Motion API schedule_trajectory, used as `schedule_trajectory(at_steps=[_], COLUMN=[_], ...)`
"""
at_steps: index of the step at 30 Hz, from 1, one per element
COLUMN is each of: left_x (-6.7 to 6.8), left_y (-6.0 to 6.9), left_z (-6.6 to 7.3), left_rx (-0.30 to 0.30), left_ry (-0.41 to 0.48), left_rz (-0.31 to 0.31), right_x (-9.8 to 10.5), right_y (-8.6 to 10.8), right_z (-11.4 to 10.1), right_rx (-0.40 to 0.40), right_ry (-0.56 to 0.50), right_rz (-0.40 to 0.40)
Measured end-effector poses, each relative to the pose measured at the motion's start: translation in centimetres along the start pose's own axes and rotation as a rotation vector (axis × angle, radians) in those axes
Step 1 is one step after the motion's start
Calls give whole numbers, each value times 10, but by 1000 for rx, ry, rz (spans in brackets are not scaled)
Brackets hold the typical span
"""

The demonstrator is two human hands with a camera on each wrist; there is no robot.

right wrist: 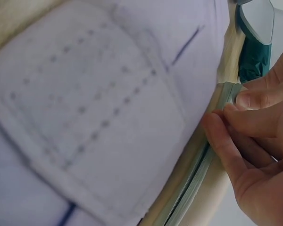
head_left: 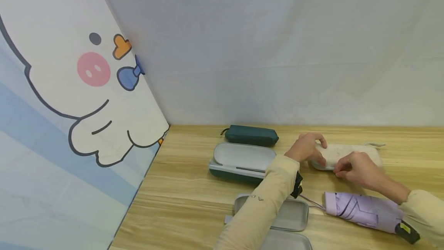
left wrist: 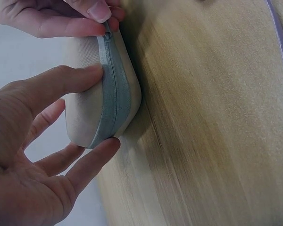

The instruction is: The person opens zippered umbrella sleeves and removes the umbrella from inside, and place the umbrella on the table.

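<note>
A cream zippered case (head_left: 341,151) with a grey-green zip band (left wrist: 117,101) lies at the back right of the table. My left hand (head_left: 306,149) holds its left end, thumb on the zip band and fingers round the end. With thumb and fingertips my right hand (head_left: 360,169) pinches the zip pull (left wrist: 107,29) on the case's near side. Between the slider and the left end, the zip is closed in the left wrist view. The case's contents are hidden. In front of the right hand lies a lilac folding umbrella (head_left: 367,210), close to the right wrist camera.
Left of the case are a dark green pouch (head_left: 251,135) and a grey-and-green case (head_left: 244,155). My left forearm crosses in front of an open grey two-part case (head_left: 293,215). A pale cloth wall (head_left: 277,57) rises behind the table.
</note>
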State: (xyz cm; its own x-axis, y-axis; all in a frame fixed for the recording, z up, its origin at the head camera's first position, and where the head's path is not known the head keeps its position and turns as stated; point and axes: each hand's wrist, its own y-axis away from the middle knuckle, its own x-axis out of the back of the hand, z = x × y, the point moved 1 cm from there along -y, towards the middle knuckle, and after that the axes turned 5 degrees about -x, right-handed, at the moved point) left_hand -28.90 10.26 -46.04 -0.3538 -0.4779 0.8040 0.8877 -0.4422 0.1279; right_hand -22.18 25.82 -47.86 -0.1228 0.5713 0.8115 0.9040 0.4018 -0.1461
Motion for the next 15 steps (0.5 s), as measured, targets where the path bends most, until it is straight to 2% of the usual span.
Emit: schedule_trajectory(at_steps=[7,15], left_x=[0,0], left_y=[1,2], left_z=[1,0], left_rx=[-3,-35], left_ry=[3,17], left_rz=[3,-4], right_x=[-3,-7], right_y=[-2,-4], right_z=[-2,-5], right_rx=[34,55], right_ry=[12,-4], right_rz=[25,44])
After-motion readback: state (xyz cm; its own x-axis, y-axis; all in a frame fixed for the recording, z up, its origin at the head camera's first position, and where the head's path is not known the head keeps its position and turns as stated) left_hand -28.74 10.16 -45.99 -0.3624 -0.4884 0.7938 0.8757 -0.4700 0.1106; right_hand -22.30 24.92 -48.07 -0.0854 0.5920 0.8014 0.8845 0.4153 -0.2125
